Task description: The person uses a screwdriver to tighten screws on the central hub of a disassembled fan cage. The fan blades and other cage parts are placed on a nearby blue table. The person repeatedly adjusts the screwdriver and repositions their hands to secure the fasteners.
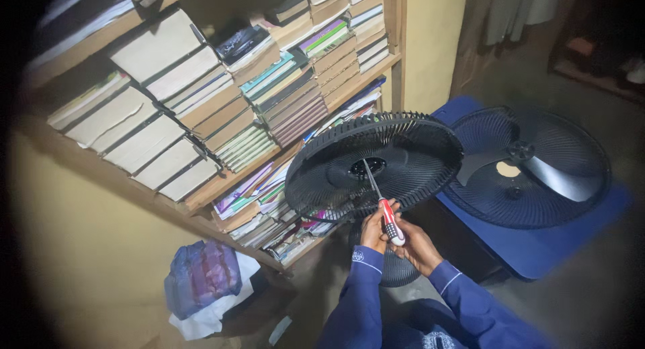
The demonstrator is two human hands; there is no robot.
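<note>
Wooden bookshelf (222, 188) packed with stacked books (201, 100), spilling along two shelves. Blue mat (557, 245) on the floor carrying a second fan grille with blades (527, 167). Front and centre, black fan guard (373, 164) tilted toward the shelf. Both hands raised together just below it: left hand (373, 229) and right hand (418, 245) clamped on the red-handled screwdriver (384, 211), tip at the guard's hub. Blue sleeves (363, 288) angling up. Bundled cloth bag (201, 275) low left.
</note>
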